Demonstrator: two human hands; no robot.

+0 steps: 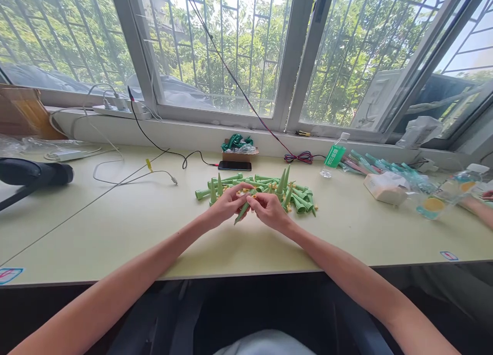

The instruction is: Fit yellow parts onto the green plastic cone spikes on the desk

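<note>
My left hand (225, 203) is closed around a green cone-shaped piece (241, 213), its narrow end pointing down toward me. My right hand (271, 209) meets it at the upper end, with thumb and finger pinched at a small yellow piece (253, 196). Whether the yellow piece touches the cone is hard to make out. Behind and beside both hands lies a pile of green cones (302, 200), with small yellow pieces scattered among them. Several cones stand upright, such as a tall green cone (281, 183) near my right hand.
Beyond the pile are a phone (234, 166) and a small box (239, 153) of green wrapping. A bottle (334, 155), a tissue pack (386, 188) and plastic-wrapped items stand rightward. Another person's arm (477, 209) rests far right. A cable (134, 179) crosses the table's left side.
</note>
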